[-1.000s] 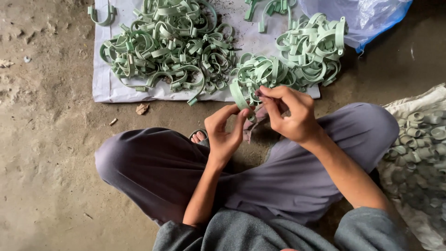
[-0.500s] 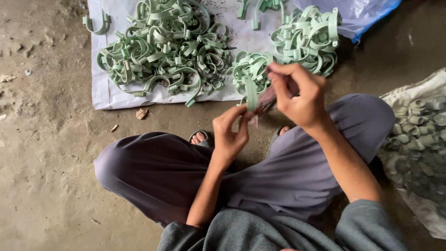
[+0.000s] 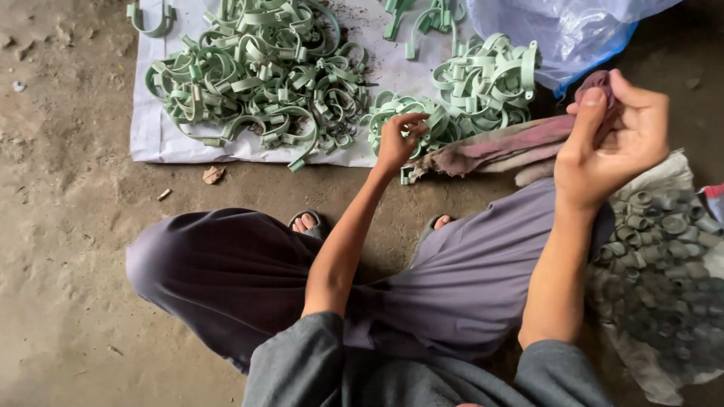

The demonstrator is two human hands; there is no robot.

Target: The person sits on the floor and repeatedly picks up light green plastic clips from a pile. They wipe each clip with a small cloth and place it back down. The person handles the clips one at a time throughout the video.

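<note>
I sit cross-legged on a dirt floor. My right hand [image 3: 615, 139] is raised at the right and grips one end of a dirty pinkish-grey cloth [image 3: 501, 147] that stretches leftwards. My left hand [image 3: 398, 139] pinches the cloth's other end, where a pale green plastic clamp [image 3: 407, 175] pokes out below. Both hands hover over the near edge of a white sheet [image 3: 154, 136]. A small heap of green clamps [image 3: 467, 90] lies just beyond my left hand. A larger heap [image 3: 256, 83] lies to its left.
A clear and blue plastic bag [image 3: 558, 30] lies at the top right. A sack of grey round caps [image 3: 664, 271] sits by my right knee. My purple-trousered legs [image 3: 226, 279] and sandalled toes [image 3: 305, 222] fill the middle. Small debris [image 3: 213, 175] dots the dirt.
My right hand has swung out to the right, pulling the cloth taut. My left hand has reached forward to the small heap's edge. The camera view has shifted a little.
</note>
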